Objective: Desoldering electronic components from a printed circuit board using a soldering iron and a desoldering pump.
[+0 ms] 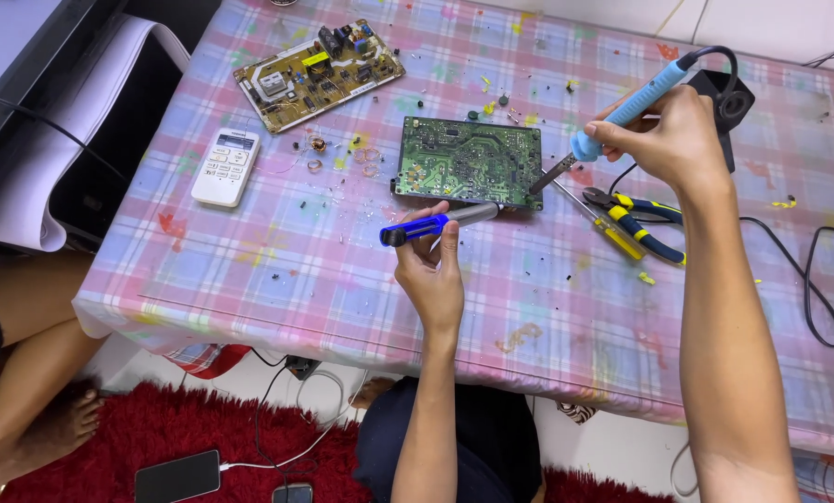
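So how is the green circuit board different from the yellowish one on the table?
The green circuit board lies close to both hands, with its flat soldered side up; the yellowish circuit board lies farther off near the table's far left, parts facing up. The green one sits nearly square to the table edge, and the soldering iron in the right hand points at its edge; the yellowish one lies askew, untouched. Both are rectangular and lie flat.
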